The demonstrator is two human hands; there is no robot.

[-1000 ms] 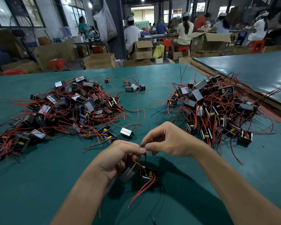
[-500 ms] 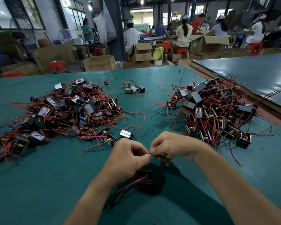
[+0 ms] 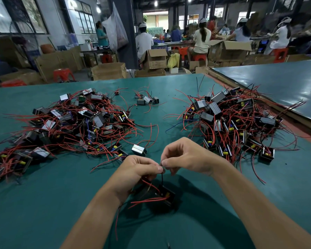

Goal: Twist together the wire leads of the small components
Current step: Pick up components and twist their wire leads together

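Centrally, lead (image 3: 162, 179) pinched by curled fingers (image 3: 158, 170) of left hand (image 3: 138, 170) and right hand (image 3: 188, 157), component (image 3: 167, 195) just below, over surface (image 3: 43, 203).

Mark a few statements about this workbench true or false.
1. A left pile and a right pile of components lie on the table. True.
2. The table is red. False: it is green.
3. The left hand and right hand both pinch a black lead. True.
4. The component on that lead lies in the right pile. False: it sits below the hands, apart from both piles.
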